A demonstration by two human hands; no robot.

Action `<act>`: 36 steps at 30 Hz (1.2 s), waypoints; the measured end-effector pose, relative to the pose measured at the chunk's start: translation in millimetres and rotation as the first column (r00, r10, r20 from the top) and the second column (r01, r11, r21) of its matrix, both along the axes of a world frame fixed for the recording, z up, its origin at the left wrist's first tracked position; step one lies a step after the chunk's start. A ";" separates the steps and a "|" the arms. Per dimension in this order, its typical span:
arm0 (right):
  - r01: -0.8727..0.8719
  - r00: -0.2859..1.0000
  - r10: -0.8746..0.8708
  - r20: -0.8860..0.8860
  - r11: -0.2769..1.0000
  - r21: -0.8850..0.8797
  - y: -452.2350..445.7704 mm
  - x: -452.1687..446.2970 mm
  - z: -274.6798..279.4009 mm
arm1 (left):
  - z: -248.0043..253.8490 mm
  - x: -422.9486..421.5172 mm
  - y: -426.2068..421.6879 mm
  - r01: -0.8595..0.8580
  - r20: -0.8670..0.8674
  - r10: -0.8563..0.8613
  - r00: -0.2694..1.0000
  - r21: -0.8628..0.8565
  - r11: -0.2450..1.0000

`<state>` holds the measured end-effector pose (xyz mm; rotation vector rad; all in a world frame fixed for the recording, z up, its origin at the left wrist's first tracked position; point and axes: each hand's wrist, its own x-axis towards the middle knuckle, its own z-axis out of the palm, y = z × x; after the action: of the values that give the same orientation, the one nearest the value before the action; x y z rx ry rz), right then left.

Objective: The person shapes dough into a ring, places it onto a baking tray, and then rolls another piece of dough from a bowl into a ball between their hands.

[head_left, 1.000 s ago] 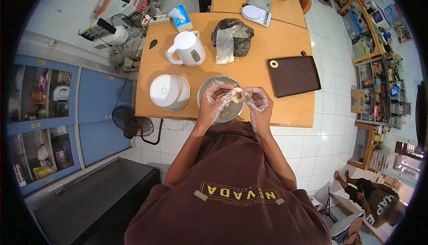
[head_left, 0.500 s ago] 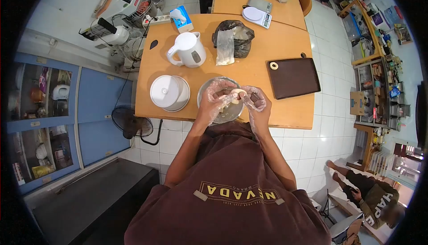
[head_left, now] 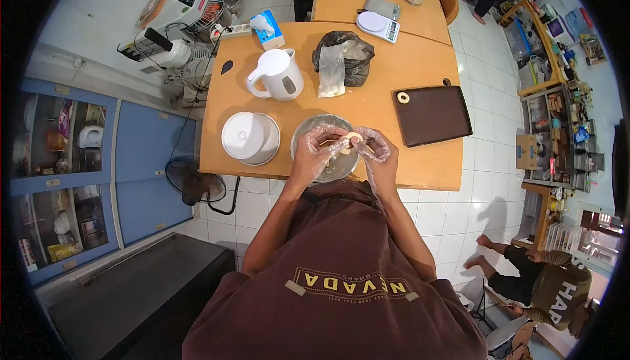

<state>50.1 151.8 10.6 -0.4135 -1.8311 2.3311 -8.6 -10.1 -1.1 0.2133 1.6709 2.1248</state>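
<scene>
Pinching a pale, curved dough piece (head_left: 354, 136) above the right side of the grey bowl (head_left: 336, 168), between the fingertips of the left hand (head_left: 313, 148) and those of the right hand (head_left: 380, 151). Curling the fingers of both hands loosely, nearly closed at the tips, smeared whitish. Having, on the worktop (head_left: 375, 107) right of the bowl, a dark tray (head_left: 436, 117) bearing one pale ring (head_left: 399, 98).

There were two hands (head_left: 311, 153) with one pale piece (head_left: 355, 138), one bowl (head_left: 337, 168), one tray (head_left: 434, 119) at right with one ring (head_left: 399, 100); farther off, one kettle (head_left: 278, 77), one black bag (head_left: 359, 70), one tissue box (head_left: 272, 39) and one white scale (head_left: 374, 23).
</scene>
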 end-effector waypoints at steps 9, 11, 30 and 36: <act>-0.011 0.998 0.013 -0.058 0.999 0.045 0.7 3.0 -6.1 | 7.7 -1.9 -1.8 -0.014 -0.040 0.015 0.999 0.017 1.000; -0.066 0.995 0.071 -0.063 0.994 0.086 -0.5 0.9 -1.4 | 7.5 -1.0 -0.8 0.008 -0.079 -0.007 0.997 0.015 1.000; -0.020 0.997 0.017 -0.073 0.999 -0.032 -2.4 5.7 -3.6 | -0.5 -0.7 -0.3 -0.067 -0.041 0.070 0.997 0.063 0.996; -0.010 0.998 0.008 -0.060 1.000 -0.028 -1.3 2.7 0.6 | 2.1 2.0 2.8 -0.001 -0.025 0.003 1.000 0.047 0.999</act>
<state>52.8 150.5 11.2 -0.3365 -1.7786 2.3516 -6.6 -7.4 1.0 0.2537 1.6372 2.1730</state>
